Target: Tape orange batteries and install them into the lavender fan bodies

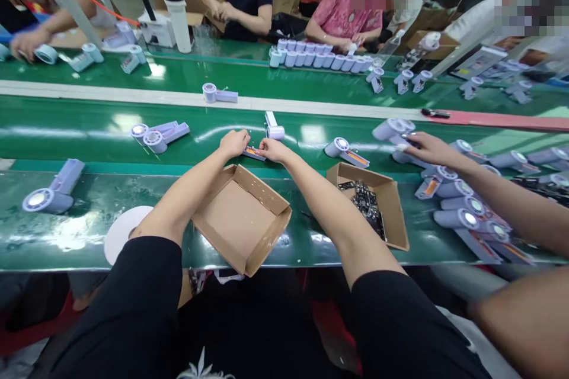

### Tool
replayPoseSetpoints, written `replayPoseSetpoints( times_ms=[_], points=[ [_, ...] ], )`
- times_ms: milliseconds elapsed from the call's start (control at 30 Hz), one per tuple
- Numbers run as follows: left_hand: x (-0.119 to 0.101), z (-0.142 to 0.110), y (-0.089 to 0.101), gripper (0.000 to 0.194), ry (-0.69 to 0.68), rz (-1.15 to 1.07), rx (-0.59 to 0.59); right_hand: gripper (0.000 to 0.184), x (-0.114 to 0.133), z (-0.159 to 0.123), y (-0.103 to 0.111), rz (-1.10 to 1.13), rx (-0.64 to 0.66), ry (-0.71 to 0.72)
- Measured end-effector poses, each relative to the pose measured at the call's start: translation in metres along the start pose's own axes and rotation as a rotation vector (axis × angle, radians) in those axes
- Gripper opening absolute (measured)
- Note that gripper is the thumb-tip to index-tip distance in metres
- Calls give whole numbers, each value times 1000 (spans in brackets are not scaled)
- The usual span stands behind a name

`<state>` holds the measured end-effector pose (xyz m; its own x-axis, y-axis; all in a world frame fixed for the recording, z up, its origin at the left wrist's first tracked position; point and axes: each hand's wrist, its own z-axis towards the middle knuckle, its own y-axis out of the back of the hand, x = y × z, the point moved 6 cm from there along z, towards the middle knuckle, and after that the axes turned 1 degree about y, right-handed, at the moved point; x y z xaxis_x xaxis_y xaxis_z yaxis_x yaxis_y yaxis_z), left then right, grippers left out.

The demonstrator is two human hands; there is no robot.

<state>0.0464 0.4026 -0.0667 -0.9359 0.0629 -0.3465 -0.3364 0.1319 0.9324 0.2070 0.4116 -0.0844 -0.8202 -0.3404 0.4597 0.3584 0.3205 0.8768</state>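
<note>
On the green belt in front of me is a lavender handheld fan (254, 153), its handle uncovered to show an orange strip; the rest of it is hidden by my fingers. My left hand (234, 144) is closed on its left end. My right hand (272, 150) is closed in a pinch over the right part of the handle; what sits between those fingertips is too small to make out. Just beyond my hands lies another lavender fan (274, 131). An open cardboard tray (235, 219) sits below my wrists, without visible parts inside.
Right of my forearm, a cardboard box (395, 213) holds black parts (367, 204). A co-worker's hand (422, 147) reaches among several fans (457, 219) at right. A white disc (122, 234) and a fan (48, 200) lie left. People sit across the belt.
</note>
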Motion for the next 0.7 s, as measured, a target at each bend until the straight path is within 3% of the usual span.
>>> replayPoseSetpoints(
  times_ms=[100,167,267,367,433,500,600,700],
  points=[
    [-3,-10,21,42,-59,9,-18,21,6,-10,22,-40,-78,-1],
    [19,-25,47,47,-74,32,-82,26,7,-17,43,-65,-168,27],
    [89,-61,90,67,-7,125,-186,44,0,-27,70,-93,-301,58],
    [168,-101,114,77,133,254,-120,55,-7,-29,79,-124,-323,63],
    [200,-119,118,77,171,274,-53,55,-8,-25,74,-147,-298,44],
    [211,-128,117,75,161,248,-53,56,-7,-21,67,-165,-274,9],
    [209,-135,114,72,175,223,-97,60,-4,-20,61,-179,-280,-53],
    [208,-165,117,70,239,206,-171,54,-2,-29,67,-167,-325,-98]
  ],
)
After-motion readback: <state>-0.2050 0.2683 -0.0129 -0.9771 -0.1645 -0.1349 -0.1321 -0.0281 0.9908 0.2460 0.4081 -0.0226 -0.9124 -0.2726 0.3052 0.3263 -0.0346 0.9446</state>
